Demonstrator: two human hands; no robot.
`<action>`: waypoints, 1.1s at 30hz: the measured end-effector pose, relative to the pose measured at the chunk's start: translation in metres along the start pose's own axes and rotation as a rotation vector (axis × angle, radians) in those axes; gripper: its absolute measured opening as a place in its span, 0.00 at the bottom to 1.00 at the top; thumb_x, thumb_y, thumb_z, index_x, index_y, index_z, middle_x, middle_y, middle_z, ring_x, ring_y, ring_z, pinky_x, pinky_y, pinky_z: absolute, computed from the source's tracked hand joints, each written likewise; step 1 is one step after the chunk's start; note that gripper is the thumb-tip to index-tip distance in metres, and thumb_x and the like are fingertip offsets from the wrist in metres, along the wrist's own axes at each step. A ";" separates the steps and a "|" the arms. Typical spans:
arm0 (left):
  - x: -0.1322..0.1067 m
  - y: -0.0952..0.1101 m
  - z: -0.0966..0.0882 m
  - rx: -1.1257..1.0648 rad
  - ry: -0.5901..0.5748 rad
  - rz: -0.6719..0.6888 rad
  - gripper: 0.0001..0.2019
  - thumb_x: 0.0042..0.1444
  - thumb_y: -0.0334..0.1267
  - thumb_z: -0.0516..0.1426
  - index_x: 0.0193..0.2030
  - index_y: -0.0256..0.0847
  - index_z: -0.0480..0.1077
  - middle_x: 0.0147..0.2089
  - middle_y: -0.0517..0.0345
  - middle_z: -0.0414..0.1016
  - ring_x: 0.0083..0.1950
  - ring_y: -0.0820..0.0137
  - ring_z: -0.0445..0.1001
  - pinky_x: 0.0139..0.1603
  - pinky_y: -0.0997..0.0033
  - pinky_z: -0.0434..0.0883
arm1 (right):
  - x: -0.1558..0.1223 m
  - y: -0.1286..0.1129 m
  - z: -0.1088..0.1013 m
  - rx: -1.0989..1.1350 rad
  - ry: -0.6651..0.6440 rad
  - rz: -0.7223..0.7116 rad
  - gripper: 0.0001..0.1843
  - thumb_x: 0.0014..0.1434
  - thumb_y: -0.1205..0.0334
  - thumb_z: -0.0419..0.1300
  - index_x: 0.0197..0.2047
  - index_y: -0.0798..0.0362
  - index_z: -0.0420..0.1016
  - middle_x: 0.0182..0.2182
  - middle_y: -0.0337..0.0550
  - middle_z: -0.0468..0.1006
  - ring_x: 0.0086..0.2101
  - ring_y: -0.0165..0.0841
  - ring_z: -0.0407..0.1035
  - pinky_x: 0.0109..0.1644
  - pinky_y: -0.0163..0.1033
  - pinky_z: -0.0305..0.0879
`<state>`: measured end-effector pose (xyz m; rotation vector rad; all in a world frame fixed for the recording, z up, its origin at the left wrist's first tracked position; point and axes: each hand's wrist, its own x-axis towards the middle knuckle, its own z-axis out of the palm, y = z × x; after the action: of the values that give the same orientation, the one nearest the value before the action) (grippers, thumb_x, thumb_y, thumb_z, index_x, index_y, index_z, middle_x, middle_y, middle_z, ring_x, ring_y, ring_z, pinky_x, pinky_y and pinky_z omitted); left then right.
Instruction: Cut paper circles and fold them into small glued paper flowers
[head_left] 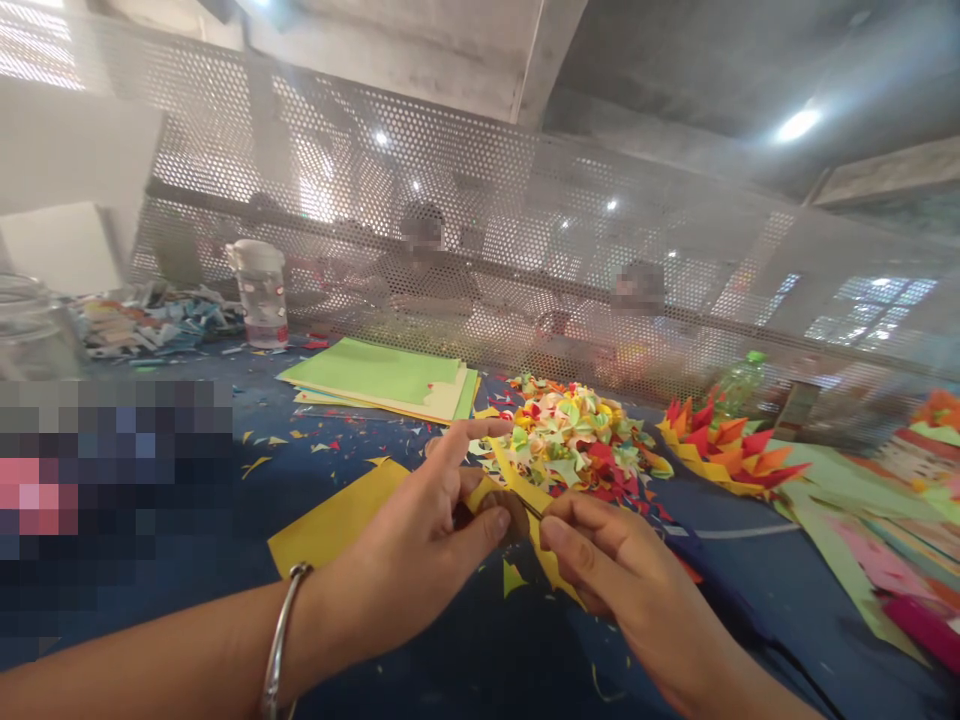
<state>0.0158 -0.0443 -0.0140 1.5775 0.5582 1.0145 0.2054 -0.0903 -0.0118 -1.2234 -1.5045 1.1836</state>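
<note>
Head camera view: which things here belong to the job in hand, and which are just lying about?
Probably part of the job:
yellow paper strip, at the left hand
thin dark tool, in the right hand
yellow sheet
pile of small paper pieces

Apparently just lying about:
white-lidded bottle
glass jar
green-capped bottle

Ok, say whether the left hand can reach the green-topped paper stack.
Probably yes: only loose paper separates the left hand from the paper stack, though that hand holds a yellow paper strip.
</note>
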 end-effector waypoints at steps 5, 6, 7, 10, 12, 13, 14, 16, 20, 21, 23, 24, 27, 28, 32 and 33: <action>0.001 0.001 -0.002 0.045 -0.023 -0.005 0.28 0.60 0.32 0.55 0.64 0.43 0.49 0.31 0.64 0.67 0.31 0.72 0.63 0.33 0.70 0.61 | 0.000 -0.001 0.001 0.017 -0.003 0.024 0.17 0.64 0.48 0.59 0.32 0.53 0.69 0.21 0.30 0.54 0.22 0.26 0.43 0.24 0.36 0.38; 0.001 0.001 -0.003 0.057 -0.025 -0.006 0.27 0.60 0.32 0.55 0.64 0.44 0.49 0.31 0.64 0.67 0.31 0.72 0.63 0.32 0.70 0.60 | 0.000 -0.001 0.001 0.026 -0.009 0.029 0.17 0.64 0.48 0.59 0.32 0.53 0.69 0.21 0.30 0.54 0.22 0.26 0.43 0.24 0.36 0.38; 0.001 0.001 -0.003 0.063 -0.027 -0.008 0.28 0.60 0.32 0.55 0.64 0.43 0.49 0.30 0.64 0.67 0.31 0.72 0.63 0.32 0.70 0.60 | 0.000 -0.001 0.002 0.035 -0.015 0.032 0.17 0.64 0.47 0.59 0.33 0.53 0.70 0.21 0.29 0.53 0.22 0.26 0.43 0.24 0.35 0.38; 0.002 0.004 -0.003 0.044 -0.039 -0.021 0.28 0.59 0.30 0.55 0.64 0.42 0.49 0.30 0.65 0.67 0.30 0.73 0.63 0.31 0.71 0.60 | 0.001 0.000 0.002 0.047 -0.012 0.042 0.18 0.64 0.46 0.59 0.32 0.53 0.70 0.21 0.29 0.53 0.22 0.26 0.43 0.23 0.36 0.38; 0.001 0.006 -0.002 0.024 -0.039 -0.025 0.29 0.59 0.29 0.55 0.64 0.41 0.49 0.30 0.65 0.67 0.30 0.73 0.63 0.31 0.72 0.60 | 0.001 0.001 0.002 0.063 0.011 0.042 0.18 0.63 0.46 0.59 0.31 0.53 0.68 0.21 0.29 0.52 0.22 0.26 0.43 0.23 0.35 0.38; 0.001 0.006 -0.002 0.024 -0.038 -0.025 0.29 0.58 0.30 0.55 0.65 0.42 0.49 0.30 0.65 0.68 0.30 0.73 0.64 0.32 0.72 0.61 | 0.001 0.002 0.002 0.077 0.024 0.046 0.19 0.63 0.46 0.59 0.31 0.52 0.68 0.21 0.29 0.51 0.22 0.25 0.42 0.23 0.35 0.38; 0.000 0.006 -0.002 0.031 -0.037 -0.024 0.30 0.58 0.30 0.55 0.65 0.42 0.49 0.30 0.64 0.69 0.31 0.73 0.65 0.32 0.71 0.61 | 0.001 0.002 0.002 0.097 0.035 0.051 0.19 0.63 0.46 0.60 0.30 0.52 0.67 0.20 0.28 0.50 0.21 0.25 0.41 0.23 0.35 0.37; -0.003 0.005 -0.001 0.077 -0.029 -0.026 0.31 0.58 0.32 0.56 0.66 0.43 0.48 0.30 0.64 0.69 0.31 0.72 0.65 0.32 0.71 0.62 | 0.001 0.003 0.003 0.140 0.056 0.063 0.19 0.62 0.45 0.61 0.31 0.52 0.66 0.20 0.27 0.49 0.21 0.25 0.39 0.22 0.34 0.36; -0.007 0.005 0.003 0.207 -0.025 -0.064 0.34 0.58 0.33 0.56 0.68 0.44 0.47 0.27 0.67 0.67 0.27 0.74 0.62 0.27 0.73 0.58 | 0.001 0.003 0.005 0.161 0.080 0.055 0.20 0.55 0.45 0.67 0.35 0.52 0.68 0.24 0.30 0.59 0.21 0.24 0.42 0.21 0.33 0.37; -0.007 0.005 0.004 0.215 -0.034 -0.070 0.34 0.58 0.33 0.56 0.69 0.44 0.46 0.27 0.68 0.66 0.26 0.74 0.61 0.27 0.73 0.58 | 0.001 0.002 0.006 0.143 0.085 0.050 0.20 0.54 0.45 0.68 0.34 0.52 0.69 0.25 0.32 0.62 0.21 0.23 0.43 0.21 0.32 0.38; -0.008 0.007 0.006 0.212 -0.052 -0.074 0.35 0.57 0.33 0.56 0.69 0.43 0.46 0.26 0.68 0.65 0.25 0.75 0.61 0.25 0.74 0.56 | 0.001 0.001 0.007 0.099 0.084 0.042 0.20 0.52 0.46 0.69 0.33 0.53 0.70 0.25 0.33 0.63 0.21 0.24 0.45 0.20 0.33 0.38; -0.007 0.008 0.007 0.211 -0.052 -0.077 0.35 0.56 0.33 0.56 0.69 0.42 0.47 0.26 0.68 0.64 0.25 0.75 0.60 0.25 0.74 0.56 | 0.001 0.000 0.007 0.081 0.078 0.040 0.19 0.52 0.47 0.69 0.31 0.53 0.71 0.24 0.32 0.63 0.21 0.24 0.45 0.20 0.32 0.39; -0.006 0.008 0.009 0.220 -0.004 -0.111 0.33 0.54 0.33 0.59 0.66 0.41 0.52 0.25 0.69 0.63 0.25 0.75 0.59 0.25 0.74 0.56 | 0.001 -0.001 0.007 0.061 0.061 0.030 0.18 0.52 0.49 0.70 0.28 0.54 0.71 0.22 0.32 0.62 0.22 0.24 0.50 0.23 0.32 0.47; -0.005 0.006 0.009 0.196 0.013 -0.130 0.32 0.54 0.34 0.59 0.64 0.40 0.53 0.26 0.69 0.64 0.25 0.75 0.60 0.24 0.74 0.56 | 0.001 -0.001 0.008 0.072 0.061 0.026 0.18 0.52 0.49 0.70 0.28 0.54 0.71 0.23 0.33 0.63 0.23 0.25 0.53 0.25 0.31 0.50; -0.003 -0.003 0.008 -0.064 0.024 -0.201 0.27 0.50 0.36 0.63 0.56 0.40 0.58 0.27 0.66 0.68 0.28 0.74 0.66 0.28 0.75 0.61 | 0.000 0.001 0.008 0.146 0.095 0.030 0.18 0.51 0.49 0.70 0.30 0.54 0.73 0.25 0.35 0.67 0.25 0.26 0.57 0.26 0.32 0.54; -0.002 -0.005 0.008 -0.153 0.017 -0.222 0.25 0.50 0.36 0.64 0.52 0.40 0.60 0.28 0.65 0.69 0.29 0.74 0.68 0.30 0.75 0.62 | 0.000 0.002 0.008 0.152 0.113 0.035 0.17 0.51 0.49 0.70 0.31 0.54 0.73 0.25 0.35 0.67 0.23 0.25 0.55 0.24 0.31 0.52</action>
<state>0.0217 -0.0492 -0.0191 1.3411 0.6371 0.8816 0.1976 -0.0916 -0.0155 -1.1976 -1.2912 1.2074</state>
